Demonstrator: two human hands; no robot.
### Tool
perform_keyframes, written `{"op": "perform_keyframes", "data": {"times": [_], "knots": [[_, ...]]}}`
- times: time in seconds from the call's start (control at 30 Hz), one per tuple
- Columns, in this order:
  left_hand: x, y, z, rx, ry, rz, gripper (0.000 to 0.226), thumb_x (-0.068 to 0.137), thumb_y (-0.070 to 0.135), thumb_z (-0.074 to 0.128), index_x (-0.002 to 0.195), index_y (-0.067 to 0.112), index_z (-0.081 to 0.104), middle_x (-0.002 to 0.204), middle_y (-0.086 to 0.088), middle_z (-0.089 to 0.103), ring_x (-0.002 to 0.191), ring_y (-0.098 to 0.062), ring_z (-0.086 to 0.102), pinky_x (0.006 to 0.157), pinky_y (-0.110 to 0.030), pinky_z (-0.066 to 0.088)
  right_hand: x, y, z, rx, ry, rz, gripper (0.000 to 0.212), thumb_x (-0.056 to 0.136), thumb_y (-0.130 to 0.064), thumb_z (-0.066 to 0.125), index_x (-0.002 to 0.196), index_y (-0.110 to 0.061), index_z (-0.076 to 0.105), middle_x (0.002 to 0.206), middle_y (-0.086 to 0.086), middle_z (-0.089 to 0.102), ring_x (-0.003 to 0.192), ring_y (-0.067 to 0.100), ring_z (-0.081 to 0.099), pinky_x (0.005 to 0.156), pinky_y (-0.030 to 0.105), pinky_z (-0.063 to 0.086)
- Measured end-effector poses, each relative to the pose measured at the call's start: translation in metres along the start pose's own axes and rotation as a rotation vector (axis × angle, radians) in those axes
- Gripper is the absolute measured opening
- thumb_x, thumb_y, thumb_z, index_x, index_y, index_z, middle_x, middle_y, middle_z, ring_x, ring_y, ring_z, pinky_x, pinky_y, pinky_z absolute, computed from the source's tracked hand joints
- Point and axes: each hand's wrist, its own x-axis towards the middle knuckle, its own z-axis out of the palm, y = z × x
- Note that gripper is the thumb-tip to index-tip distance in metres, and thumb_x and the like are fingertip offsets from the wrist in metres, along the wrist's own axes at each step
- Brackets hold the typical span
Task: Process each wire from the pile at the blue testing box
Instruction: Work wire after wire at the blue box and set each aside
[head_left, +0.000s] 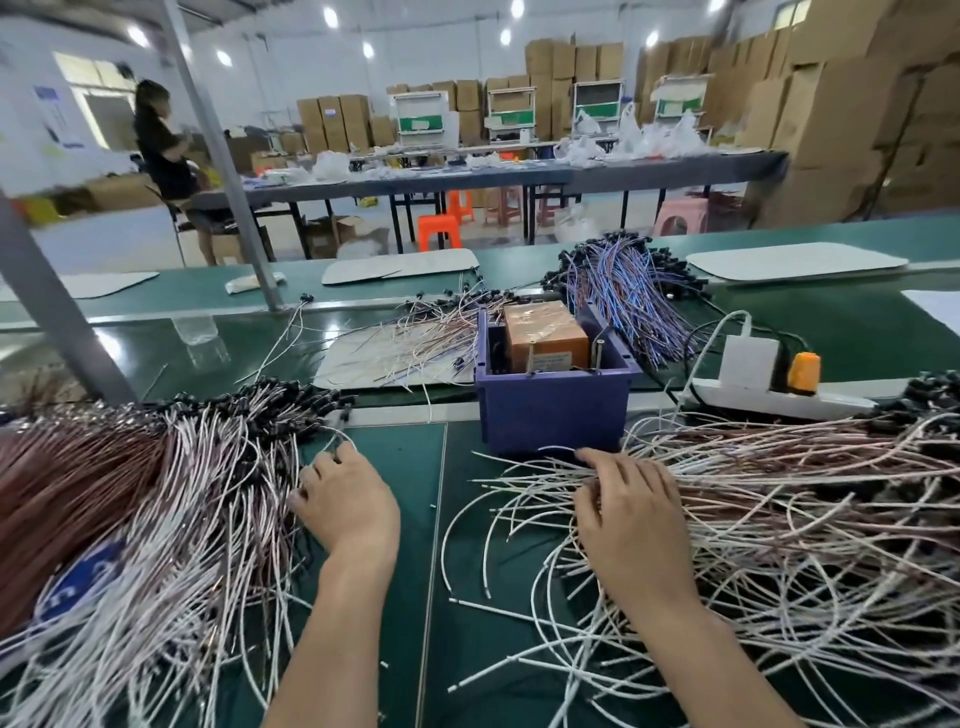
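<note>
White wires (769, 499) look light and bendy, best pinched near one end. The right hand (631, 512) rests open on them; whether the left hand (349, 501) holds one, I cannot tell.

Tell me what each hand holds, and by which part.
Cannot be told. The left hand touches the edge of the left pile and the right hand rests on the right pile; no clear grip on any single wire shows.

One head cam, wide-angle, worn. Faces forward and down across bench (415, 478); left hand (345, 501) and right hand (631, 514) close at bottom, box (553, 410) mid-frame, hall far at top.
</note>
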Motion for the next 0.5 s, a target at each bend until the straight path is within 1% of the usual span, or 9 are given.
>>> {"op": "perform_keyframes", "data": {"times": [0.1,0.13,0.2,0.27,0.33,0.37,0.4,0.43,0.5], "knots": [[-0.002,0.003,0.0,0.138,-0.012,-0.015,0.032,0.1,0.014,0.044,0.129,0.011,0.056,0.134,-0.013,0.057,0.126,-0.032,0.047,0.108,-0.045,0.032,-0.001,0.001,0.001,0.033,0.023,0.001,0.036,0.096,-0.024,0.055,0.13,-0.018,0.063,0.121,0.002,0.069,0.118,0.019,0.061,0.116,0.04,0.035],[-0.003,0.003,0.0,0.148,-0.005,-0.022,0.031,0.099,0.015,0.045,0.128,0.011,0.057,0.132,-0.013,0.058,0.124,-0.032,0.048,0.108,-0.045,0.033,-0.001,0.001,0.001,0.04,0.026,0.002,0.036,0.096,-0.023,0.055,0.13,-0.018,0.063,0.121,0.002,0.069,0.118,0.019,0.061,0.116,0.04,0.035],[-0.005,0.005,-0.003,0.038,0.072,-0.013,0.03,0.097,0.011,0.05,0.126,0.007,0.059,0.127,-0.018,0.059,0.119,-0.036,0.051,0.105,-0.047,0.034,0.0,0.002,0.002,0.058,0.037,-0.002,0.037,0.095,-0.023,0.055,0.131,-0.019,0.062,0.121,0.002,0.068,0.119,0.019,0.06,0.115,0.039,0.035],[-0.008,0.011,-0.008,-0.251,0.197,0.066,0.033,0.092,-0.003,0.053,0.124,0.001,0.059,0.119,-0.024,0.057,0.105,-0.037,0.055,0.096,-0.048,0.042,-0.001,0.003,0.003,0.102,0.054,-0.007,0.04,0.096,-0.024,0.052,0.135,-0.019,0.059,0.126,0.002,0.066,0.123,0.019,0.057,0.116,0.036,0.033],[-0.015,0.022,-0.014,-0.543,0.335,0.231,0.038,0.087,-0.017,0.047,0.12,-0.001,0.058,0.113,-0.021,0.052,0.087,-0.031,0.058,0.079,-0.044,0.052,-0.002,0.002,0.003,0.17,0.091,-0.017,0.049,0.096,-0.027,0.05,0.144,-0.02,0.049,0.138,0.003,0.057,0.133,0.018,0.048,0.118,0.035,0.03],[-0.021,0.028,-0.017,-0.624,0.399,0.346,0.041,0.085,-0.019,0.045,0.118,0.002,0.057,0.111,-0.017,0.048,0.079,-0.027,0.056,0.07,-0.04,0.054,-0.001,0.001,0.002,0.198,0.129,-0.031,0.054,0.096,-0.027,0.05,0.149,-0.019,0.041,0.147,0.005,0.049,0.14,0.018,0.041,0.12,0.038,0.03],[-0.028,0.034,-0.019,-0.657,0.455,0.472,0.044,0.082,-0.02,0.044,0.116,0.005,0.055,0.109,-0.012,0.043,0.075,-0.022,0.053,0.063,-0.035,0.052,0.0,0.0,0.0,0.209,0.192,-0.057,0.059,0.098,-0.026,0.051,0.153,-0.019,0.034,0.154,0.009,0.04,0.147,0.019,0.031,0.122,0.043,0.029],[-0.035,0.039,-0.02,-0.653,0.5,0.596,0.047,0.079,-0.021,0.044,0.115,0.008,0.053,0.108,-0.008,0.04,0.074,-0.019,0.049,0.058,-0.03,0.046,0.001,-0.002,-0.002,0.203,0.277,-0.102,0.063,0.099,-0.026,0.051,0.156,-0.018,0.027,0.159,0.013,0.03,0.151,0.02,0.022,0.123,0.046,0.025],[-0.049,0.047,-0.021,-0.612,0.545,0.803,0.051,0.075,-0.02,0.045,0.113,0.013,0.049,0.106,-0.002,0.035,0.074,-0.015,0.044,0.057,-0.025,0.037,0.001,-0.008,-0.01,0.149,0.44,-0.247,0.069,0.101,-0.033,0.047,0.16,-0.016,0.015,0.164,0.017,0.016,0.156,0.023,0.008,0.126,0.049,0.009]]}}
